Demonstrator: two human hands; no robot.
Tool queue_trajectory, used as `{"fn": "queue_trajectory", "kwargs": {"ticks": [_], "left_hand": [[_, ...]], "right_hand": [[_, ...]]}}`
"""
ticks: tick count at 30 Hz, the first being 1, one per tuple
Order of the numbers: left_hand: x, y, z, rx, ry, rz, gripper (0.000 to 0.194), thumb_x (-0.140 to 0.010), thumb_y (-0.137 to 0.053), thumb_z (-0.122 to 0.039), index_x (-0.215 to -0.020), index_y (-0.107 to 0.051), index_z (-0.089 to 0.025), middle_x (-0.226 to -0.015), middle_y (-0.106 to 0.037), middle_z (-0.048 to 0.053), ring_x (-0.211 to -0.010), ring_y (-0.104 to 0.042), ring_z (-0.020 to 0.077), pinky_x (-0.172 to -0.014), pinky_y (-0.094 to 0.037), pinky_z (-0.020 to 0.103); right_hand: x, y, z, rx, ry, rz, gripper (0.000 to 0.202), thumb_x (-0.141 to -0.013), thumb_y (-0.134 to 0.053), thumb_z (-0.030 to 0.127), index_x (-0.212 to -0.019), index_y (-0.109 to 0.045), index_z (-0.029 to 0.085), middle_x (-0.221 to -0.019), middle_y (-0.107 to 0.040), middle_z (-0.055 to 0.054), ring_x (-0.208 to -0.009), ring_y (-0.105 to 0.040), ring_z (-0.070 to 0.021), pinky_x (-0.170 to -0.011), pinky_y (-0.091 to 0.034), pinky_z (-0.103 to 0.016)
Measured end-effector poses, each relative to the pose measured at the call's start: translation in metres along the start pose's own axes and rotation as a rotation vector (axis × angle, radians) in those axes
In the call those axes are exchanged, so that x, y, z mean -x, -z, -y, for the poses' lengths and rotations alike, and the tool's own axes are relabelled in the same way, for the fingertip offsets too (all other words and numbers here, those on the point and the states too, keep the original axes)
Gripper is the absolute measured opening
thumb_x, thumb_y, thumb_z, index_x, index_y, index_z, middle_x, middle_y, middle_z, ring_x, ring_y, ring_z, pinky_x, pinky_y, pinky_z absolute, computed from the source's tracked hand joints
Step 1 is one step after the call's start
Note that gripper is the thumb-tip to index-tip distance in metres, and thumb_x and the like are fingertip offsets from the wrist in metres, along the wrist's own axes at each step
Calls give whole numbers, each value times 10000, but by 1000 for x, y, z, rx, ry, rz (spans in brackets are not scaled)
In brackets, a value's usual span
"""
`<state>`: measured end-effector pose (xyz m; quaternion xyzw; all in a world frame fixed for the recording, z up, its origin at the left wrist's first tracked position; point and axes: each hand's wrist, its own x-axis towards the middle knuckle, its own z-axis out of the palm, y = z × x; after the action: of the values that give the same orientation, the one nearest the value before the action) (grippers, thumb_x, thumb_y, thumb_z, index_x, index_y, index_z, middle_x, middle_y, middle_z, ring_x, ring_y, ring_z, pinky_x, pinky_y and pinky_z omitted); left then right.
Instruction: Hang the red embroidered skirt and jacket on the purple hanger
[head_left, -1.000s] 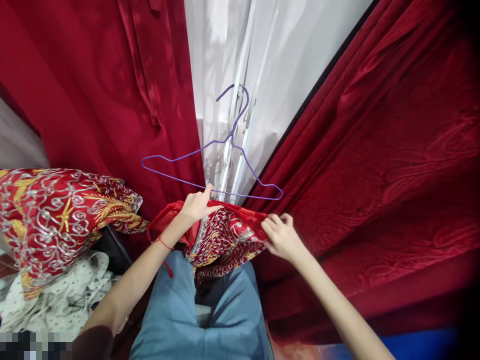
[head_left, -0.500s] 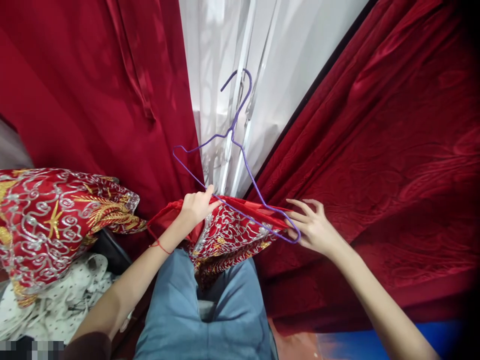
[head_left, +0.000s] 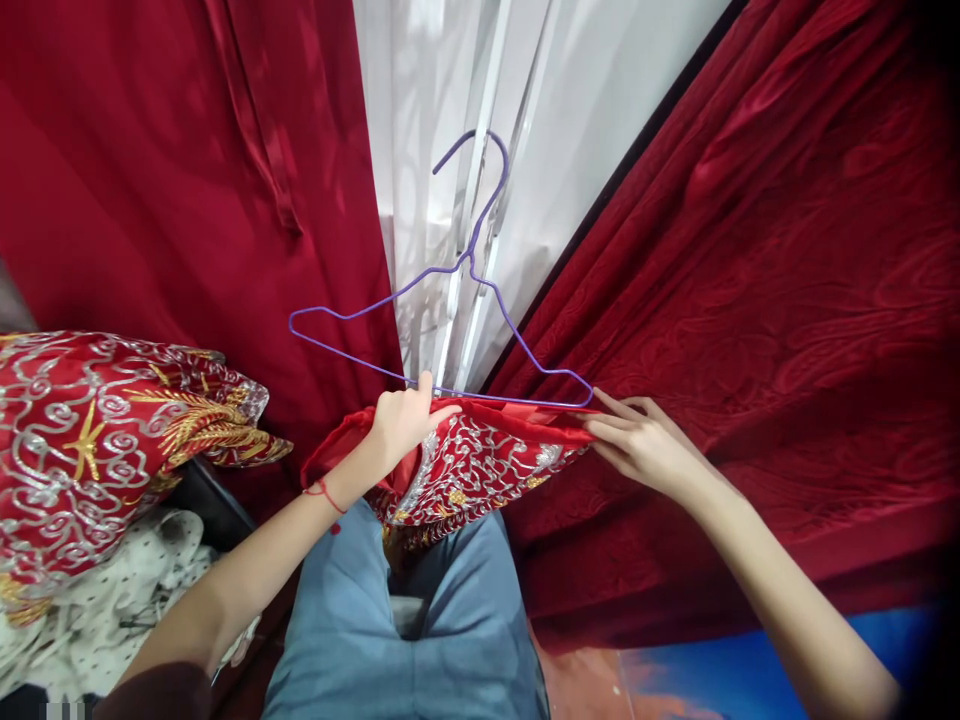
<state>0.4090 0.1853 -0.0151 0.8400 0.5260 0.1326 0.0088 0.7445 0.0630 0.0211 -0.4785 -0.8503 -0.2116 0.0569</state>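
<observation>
A purple wire hanger [head_left: 427, 272] stands upright in the middle, its hook at the top and its bottom bar along the upper edge of a red garment [head_left: 487, 455] with silver and gold embroidery. My left hand [head_left: 403, 425] is closed on the garment's edge and the hanger's bottom bar, thumb pointing up. At the garment's right end, my right hand [head_left: 634, 435] pinches the red edge, its fingertips by the hanger's right corner. The garment hangs down between my knees.
More red embroidered cloth [head_left: 120, 440] lies at the left over a dark edge, above white dotted fabric [head_left: 150, 570]. Red curtains [head_left: 787, 330] hang on both sides of a white panel [head_left: 600, 90]. A blue patch [head_left: 697, 670] shows on the floor at the lower right.
The hanger has turned more level, its left corner moving left and its right corner rising. My right hand has moved slightly right and up, its fingers closer together on the cloth.
</observation>
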Motion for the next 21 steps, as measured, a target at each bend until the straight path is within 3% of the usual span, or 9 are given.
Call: {"fn": "queue_trajectory", "kwargs": {"ticks": [3,12,16,21], "left_hand": [[2,0,-1,-108,-9,-25,770,-924,-327,-730,-1280,-529,-77,-833,-738,220,-853,-742,330,-653,-441,287],[4,7,3,-112,-50,-7,718,-945,-267,-706,-1218,-575,-116,-857,-739,217,-821,-738,319,-643,-431,288],[7,1,7,-99,-34,-14,718,-950,-293,-696,-1271,-540,-103,-858,-741,214,-806,-738,309,-643,-441,288],[10,-6,12,-70,-1,-28,733,-953,-355,-674,-1348,-473,-68,-855,-740,214,-821,-741,299,-650,-444,278]], "right_hand": [[-4,-3,-9,-52,-10,6,135,-943,-519,222,-914,-649,240,-1080,-771,-59,-1331,-558,-285,-892,-445,-381],[-22,-10,-29,-197,-59,56,190,-960,-509,294,-1031,-677,243,-1178,-745,-77,-1248,-629,-265,-884,-500,-370],[-28,-14,-28,-240,-51,75,184,-945,-527,276,-1045,-678,242,-1089,-767,-68,-1046,-724,-226,-836,-512,-335],[-35,-19,-20,-240,-37,89,173,-938,-516,243,-995,-679,241,-1031,-774,-53,-863,-740,-194,-763,-497,-303]]}}
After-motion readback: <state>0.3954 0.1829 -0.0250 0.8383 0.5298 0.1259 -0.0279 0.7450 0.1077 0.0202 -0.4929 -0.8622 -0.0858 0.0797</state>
